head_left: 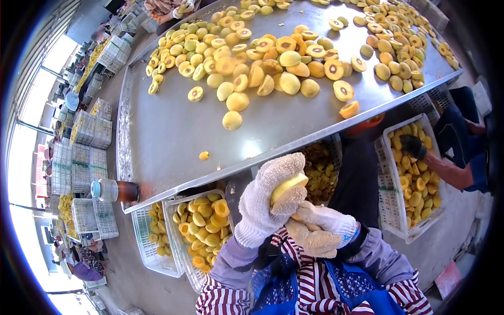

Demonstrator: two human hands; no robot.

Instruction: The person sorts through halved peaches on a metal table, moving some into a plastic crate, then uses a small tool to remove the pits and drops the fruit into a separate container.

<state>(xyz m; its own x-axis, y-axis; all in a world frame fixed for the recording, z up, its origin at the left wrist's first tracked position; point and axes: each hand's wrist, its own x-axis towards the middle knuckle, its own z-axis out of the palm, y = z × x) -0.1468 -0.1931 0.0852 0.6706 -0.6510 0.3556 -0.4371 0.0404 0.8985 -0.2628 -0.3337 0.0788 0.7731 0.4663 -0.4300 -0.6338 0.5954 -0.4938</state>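
Observation:
My left hand [268, 202], in a whitish knitted glove, is closed around a yellow peach half [287, 188] in front of my chest. Just below and to the right is my right hand [317, 231], also gloved, with its fingers curled in and close to the left hand. What the right fingers hold, if anything, is hidden. Beyond both hands, a metal table [173, 142] carries many halved yellow peaches [290, 84], some with brown pits showing. One peach half [349, 109] lies near its front edge.
Crates of peach halves [202, 226] stand below the table at left, and another crate [395, 202] at right, where a co-worker's dark-gloved hand [413, 147] reaches in. A jar of dark liquid [115, 190] sits at the table's left corner. Stacked crates [89, 168] line the far left.

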